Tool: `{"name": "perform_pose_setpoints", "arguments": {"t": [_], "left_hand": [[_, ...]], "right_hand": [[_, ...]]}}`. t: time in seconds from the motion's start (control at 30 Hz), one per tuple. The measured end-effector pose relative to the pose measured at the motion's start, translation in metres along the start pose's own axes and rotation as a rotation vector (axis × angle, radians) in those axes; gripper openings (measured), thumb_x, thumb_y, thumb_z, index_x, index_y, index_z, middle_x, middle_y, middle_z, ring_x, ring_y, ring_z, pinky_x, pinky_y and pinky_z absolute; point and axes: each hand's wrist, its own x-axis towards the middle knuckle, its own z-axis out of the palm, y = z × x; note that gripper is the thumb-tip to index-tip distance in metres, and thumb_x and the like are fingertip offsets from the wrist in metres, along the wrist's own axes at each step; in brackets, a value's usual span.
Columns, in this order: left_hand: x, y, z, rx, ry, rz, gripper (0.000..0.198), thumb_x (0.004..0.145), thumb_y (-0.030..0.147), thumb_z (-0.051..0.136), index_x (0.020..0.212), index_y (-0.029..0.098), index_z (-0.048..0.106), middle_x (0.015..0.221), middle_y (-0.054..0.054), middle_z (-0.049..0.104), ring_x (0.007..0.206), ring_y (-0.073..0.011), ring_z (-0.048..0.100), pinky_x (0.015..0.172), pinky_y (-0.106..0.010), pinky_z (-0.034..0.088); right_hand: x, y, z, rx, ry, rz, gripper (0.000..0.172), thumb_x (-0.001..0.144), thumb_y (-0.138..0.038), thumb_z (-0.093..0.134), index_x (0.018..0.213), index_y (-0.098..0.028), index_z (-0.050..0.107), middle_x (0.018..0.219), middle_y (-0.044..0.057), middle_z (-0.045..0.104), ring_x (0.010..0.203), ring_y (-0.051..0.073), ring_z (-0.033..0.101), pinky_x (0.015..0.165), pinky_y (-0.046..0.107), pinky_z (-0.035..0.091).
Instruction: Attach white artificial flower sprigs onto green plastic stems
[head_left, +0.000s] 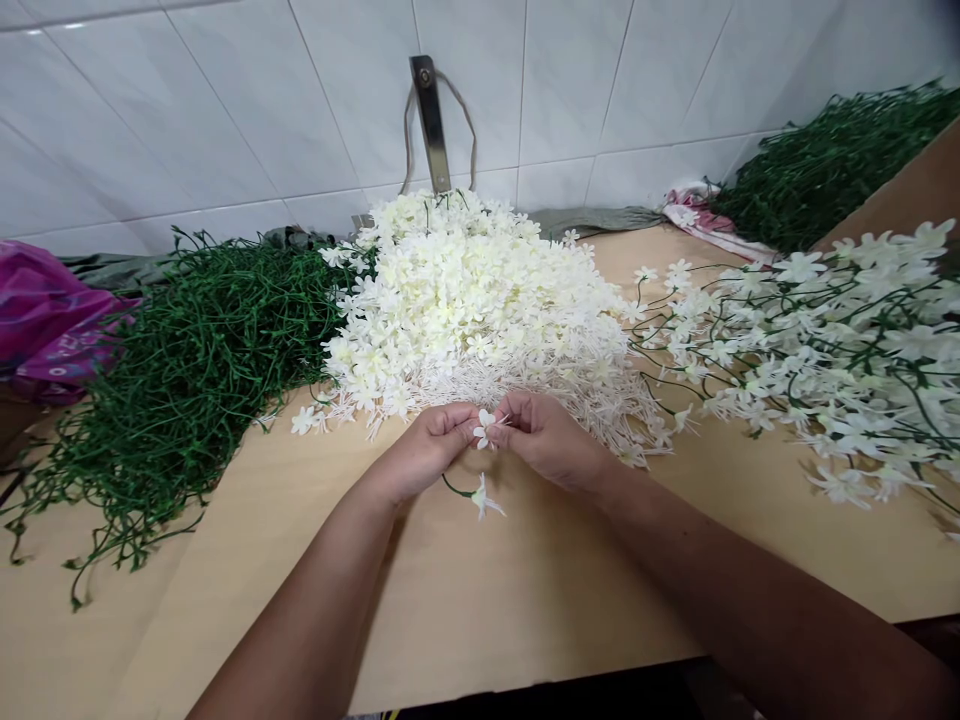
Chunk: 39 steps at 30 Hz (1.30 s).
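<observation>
Close together over the board, both hands pinch at a small white artificial flower (486,428). My left hand (427,450) is closed, thumb against fingers, at the flower's left side. From beneath it a thin green plastic stem (454,487) curves down, ending in another white flower (484,497). My right hand (555,440) is closed in a pinch on the right side of the upper flower, whose thin white strands poke out by the fingertips. The join between stem and upper flower is hidden by the fingers. Just beyond lies a large heap of loose white flowers (480,300).
Bare green stems (225,320) form a tangled pile at left, near a magenta plastic bag (56,310). White flowers on green stems (847,360) lie at right. More greenery (847,160) sits behind. A metal strip (430,120) leans on the tiled wall (577,80).
</observation>
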Motion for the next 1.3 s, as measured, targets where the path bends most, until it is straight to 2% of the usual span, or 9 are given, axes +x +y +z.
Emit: {"name": "perform_pose_setpoints", "arguments": {"t": [0.13, 0.23, 0.37, 0.7, 0.87, 1.0, 1.1, 1.3], "left_hand": [[-0.0008, -0.0005, -0.0038, -0.006, -0.047, 0.023, 0.028, 0.071, 0.041, 0.054, 0.063, 0.015, 0.05, 0.049, 0.006, 0.032, 0.044, -0.0053, 0.023, 0.043, -0.02, 0.019], [-0.0009, -0.0006, -0.005, 0.004, -0.061, 0.047, 0.031, 0.073, 0.042, 0.053, 0.059, 0.015, 0.046, 0.049, 0.006, 0.03, 0.045, -0.0058, 0.025, 0.044, -0.02, 0.021], [-0.0002, 0.0006, -0.0041, 0.028, -0.064, 0.048, 0.03, 0.073, 0.041, 0.052, 0.059, 0.015, 0.046, 0.049, 0.006, 0.031, 0.046, -0.0059, 0.025, 0.044, -0.02, 0.021], [0.0027, 0.004, 0.0012, -0.005, -0.051, 0.029, 0.025, 0.069, 0.037, 0.055, 0.061, 0.014, 0.051, 0.055, 0.004, 0.044, 0.052, -0.0073, 0.036, 0.051, -0.02, 0.028], [0.0023, 0.0046, 0.0014, 0.001, -0.074, 0.032, 0.024, 0.07, 0.036, 0.054, 0.063, 0.013, 0.052, 0.059, 0.003, 0.047, 0.054, -0.0075, 0.037, 0.052, -0.02, 0.029], [0.0015, 0.0047, 0.0012, 0.04, -0.081, 0.03, 0.024, 0.072, 0.036, 0.051, 0.062, 0.014, 0.05, 0.057, 0.003, 0.044, 0.053, -0.0075, 0.035, 0.052, -0.02, 0.029], [0.0014, 0.002, -0.0002, 0.094, -0.06, 0.025, 0.026, 0.073, 0.036, 0.05, 0.06, 0.014, 0.048, 0.056, 0.003, 0.041, 0.053, -0.0078, 0.034, 0.051, -0.021, 0.028], [0.0014, -0.0011, 0.0004, 0.095, -0.062, 0.015, 0.02, 0.071, 0.03, 0.051, 0.06, 0.014, 0.048, 0.06, 0.001, 0.045, 0.062, -0.0108, 0.042, 0.059, -0.022, 0.033]], "right_hand": [[0.0032, 0.0036, -0.0009, 0.362, -0.072, 0.088, 0.029, 0.053, -0.028, 0.072, 0.059, -0.015, 0.047, 0.054, -0.006, 0.053, 0.055, 0.007, 0.051, 0.061, 0.025, 0.043], [0.0057, 0.0039, -0.0045, 0.505, -0.132, 0.178, 0.033, 0.05, -0.031, 0.075, 0.058, -0.014, 0.048, 0.056, -0.006, 0.053, 0.058, 0.007, 0.054, 0.069, 0.029, 0.047], [0.0071, 0.0037, -0.0077, 0.498, -0.158, 0.196, 0.032, 0.05, -0.029, 0.076, 0.059, -0.014, 0.049, 0.056, -0.006, 0.053, 0.058, 0.007, 0.055, 0.072, 0.03, 0.048], [0.002, 0.007, -0.0008, 0.183, -0.02, 0.063, 0.024, 0.058, -0.025, 0.07, 0.061, -0.016, 0.048, 0.054, -0.004, 0.054, 0.056, 0.009, 0.055, 0.061, 0.026, 0.045], [0.005, 0.0098, -0.0014, 0.311, -0.064, 0.092, 0.03, 0.053, -0.031, 0.073, 0.059, -0.015, 0.048, 0.055, -0.004, 0.055, 0.057, 0.009, 0.055, 0.067, 0.029, 0.047], [0.008, 0.01, -0.0047, 0.411, -0.105, 0.15, 0.033, 0.048, -0.03, 0.076, 0.058, -0.014, 0.049, 0.053, -0.005, 0.056, 0.056, 0.008, 0.056, 0.071, 0.031, 0.049], [0.008, 0.0084, -0.0061, 0.412, -0.123, 0.172, 0.031, 0.047, -0.026, 0.076, 0.058, -0.014, 0.049, 0.051, -0.005, 0.055, 0.056, 0.008, 0.056, 0.072, 0.031, 0.05], [0.0062, 0.0062, -0.0034, 0.327, -0.097, 0.171, 0.027, 0.051, -0.02, 0.074, 0.057, -0.014, 0.048, 0.05, -0.007, 0.052, 0.055, 0.007, 0.054, 0.071, 0.031, 0.051]]}}
